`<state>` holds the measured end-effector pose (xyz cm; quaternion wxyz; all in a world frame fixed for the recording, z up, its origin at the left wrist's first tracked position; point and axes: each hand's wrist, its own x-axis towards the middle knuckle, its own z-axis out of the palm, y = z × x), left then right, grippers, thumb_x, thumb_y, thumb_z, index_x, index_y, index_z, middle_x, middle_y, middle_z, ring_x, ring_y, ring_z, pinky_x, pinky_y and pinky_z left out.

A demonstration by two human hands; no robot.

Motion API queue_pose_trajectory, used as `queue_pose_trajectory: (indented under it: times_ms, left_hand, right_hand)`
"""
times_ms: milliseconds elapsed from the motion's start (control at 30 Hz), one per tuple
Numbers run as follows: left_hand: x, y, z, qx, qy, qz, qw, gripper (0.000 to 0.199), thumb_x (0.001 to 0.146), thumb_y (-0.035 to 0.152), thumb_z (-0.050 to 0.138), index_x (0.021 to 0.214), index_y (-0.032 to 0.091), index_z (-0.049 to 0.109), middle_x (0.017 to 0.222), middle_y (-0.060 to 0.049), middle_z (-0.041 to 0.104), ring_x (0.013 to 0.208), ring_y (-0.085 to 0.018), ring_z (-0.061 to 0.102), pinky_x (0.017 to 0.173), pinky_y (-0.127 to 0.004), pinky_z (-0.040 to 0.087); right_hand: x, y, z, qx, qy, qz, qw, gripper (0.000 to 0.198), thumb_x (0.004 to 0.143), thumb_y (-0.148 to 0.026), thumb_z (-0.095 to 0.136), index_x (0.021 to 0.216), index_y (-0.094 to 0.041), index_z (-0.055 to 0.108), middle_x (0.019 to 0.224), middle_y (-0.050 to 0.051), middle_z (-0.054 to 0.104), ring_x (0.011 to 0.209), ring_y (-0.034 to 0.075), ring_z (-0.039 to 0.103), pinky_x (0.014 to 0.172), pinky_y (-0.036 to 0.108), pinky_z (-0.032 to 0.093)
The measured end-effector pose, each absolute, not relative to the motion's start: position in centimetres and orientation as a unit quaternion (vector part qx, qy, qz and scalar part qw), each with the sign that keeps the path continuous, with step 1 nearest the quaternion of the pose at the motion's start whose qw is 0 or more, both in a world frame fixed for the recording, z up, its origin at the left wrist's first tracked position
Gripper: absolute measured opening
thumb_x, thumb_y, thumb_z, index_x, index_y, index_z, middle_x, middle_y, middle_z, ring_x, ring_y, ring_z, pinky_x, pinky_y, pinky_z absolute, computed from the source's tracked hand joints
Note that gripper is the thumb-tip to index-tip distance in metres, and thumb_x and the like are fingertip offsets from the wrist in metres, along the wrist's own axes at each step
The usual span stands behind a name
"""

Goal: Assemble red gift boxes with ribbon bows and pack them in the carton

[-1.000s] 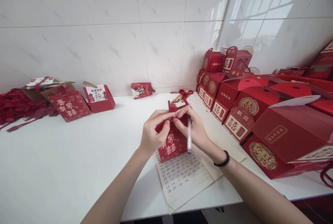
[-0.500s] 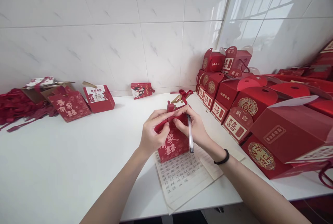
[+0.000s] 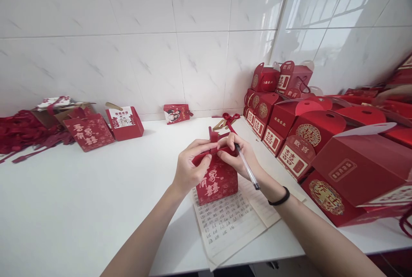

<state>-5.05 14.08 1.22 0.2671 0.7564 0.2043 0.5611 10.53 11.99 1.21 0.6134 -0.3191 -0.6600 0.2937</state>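
Note:
A red gift box (image 3: 222, 182) with white Chinese characters stands on an open notebook (image 3: 231, 242) filled with handwritten numbers. At its top edge my left hand (image 3: 193, 163) pinches a red ribbon (image 3: 213, 138) between thumb and fingers. My right hand (image 3: 240, 155) is closed at the same spot, thumb and forefinger on the ribbon and box top. A clear-barrelled pen (image 3: 248, 167) is tucked in that hand, slanting down to the right. The ribbon's crossing is partly hidden by my fingertips.
Red gift boxes (image 3: 322, 152) are stacked along the right. Behind my hands lie a ribbon bow (image 3: 230, 118) and a small red box (image 3: 177, 113). At left are two more boxes (image 3: 90, 133) and a ribbon heap (image 3: 19, 129). A blurred skin-coloured shape (image 3: 397, 92) shows far right.
The pen has swung from nearly upright to a slant, its lower end farther right. The fingers have shifted slightly along the ribbon. The view has tilted a little.

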Motion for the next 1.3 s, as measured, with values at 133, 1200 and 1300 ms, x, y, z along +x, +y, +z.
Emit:
queue_pose_trajectory:
  times_ms: [133,1200,1300]
  left_hand:
    - [-5.2,14.2,1.2,0.762,0.186,0.55,0.288,0.032,0.077,0.008,0.052,0.097,0.023,0.07,0.1,-0.005,0.066,0.092,-0.016,0.063,0.083,-0.032,0.054]
    - [-5.1,18.5,2.6,0.722,0.366,0.487,0.327,0.024,0.071,0.03,0.063,0.088,0.015,0.06,0.087,-0.006,0.067,0.079,-0.019,0.06,0.073,-0.029,0.048]
    - [-7.2,18.8,5.8,0.55,0.409,0.588,0.43,0.017,0.073,0.026,0.06,0.086,0.015,0.06,0.092,-0.008,0.067,0.081,-0.019,0.061,0.073,-0.029,0.048]
  right_hand:
    - [10.9,12.1,1.2,-0.314,-0.659,0.307,0.611,0.03,0.073,-0.025,0.061,0.067,-0.021,0.032,0.08,0.001,0.062,0.073,0.016,0.055,0.069,0.029,0.044]
    - [14.1,15.7,-1.0,-0.36,-0.469,0.226,0.774,0.033,0.071,-0.046,0.063,0.088,-0.021,0.049,0.093,0.008,0.065,0.088,0.024,0.064,0.082,0.039,0.047]
    - [15.3,16.3,-2.9,-0.484,-0.567,0.144,0.651,0.032,0.071,-0.05,0.055,0.085,-0.021,0.051,0.09,0.009,0.066,0.087,0.027,0.063,0.077,0.04,0.047]
